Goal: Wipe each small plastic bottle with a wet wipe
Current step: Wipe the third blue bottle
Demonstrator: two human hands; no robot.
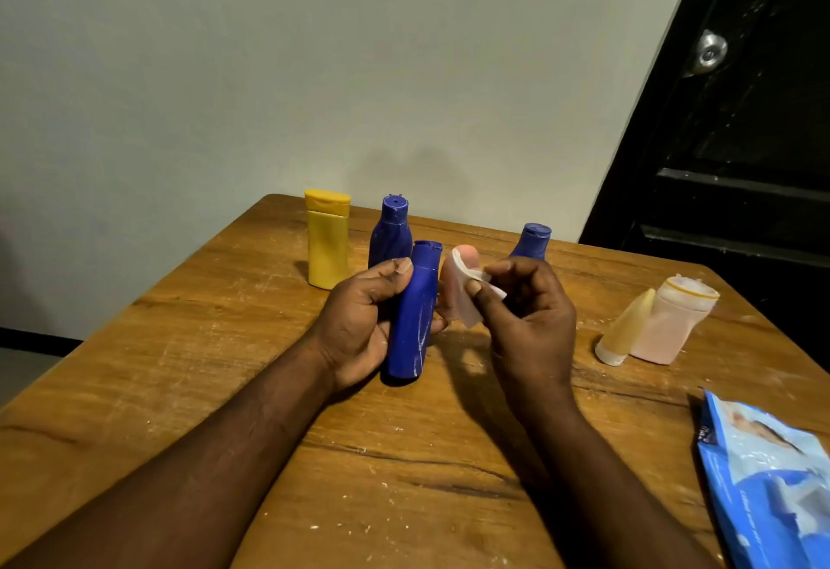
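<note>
Head view: on the far left part of the wooden table a yellow bottle stands upright with its flip cap closed. Just right of it stands a dark blue bottle, also upright, its lower part hidden behind your left hand. The grip of this hand is clamped on a second blue bottle: your fingers are curled around its left side, with the thumb near the cap. This bottle is almost upright, cap up and leaning a little to the right, and pale streaks show on its near side. Its base is low, close to the table; I cannot tell if it touches.

Between your two hands stands a pale pink bottle; only its round top and a part of its body show. In front of it is the wet wipe, a small white piece. The grip of your right hand is closed on it, thumb and fingers pinching its right part. The wipe is near the second blue bottle but apart from it. Behind your right hand a third blue bottle shows its cap and shoulder.

Further right, a cream cone-shaped tube stands on its white cap, and a translucent pink bottle leans against it. At the near right edge lies a blue wipes pack.
</note>
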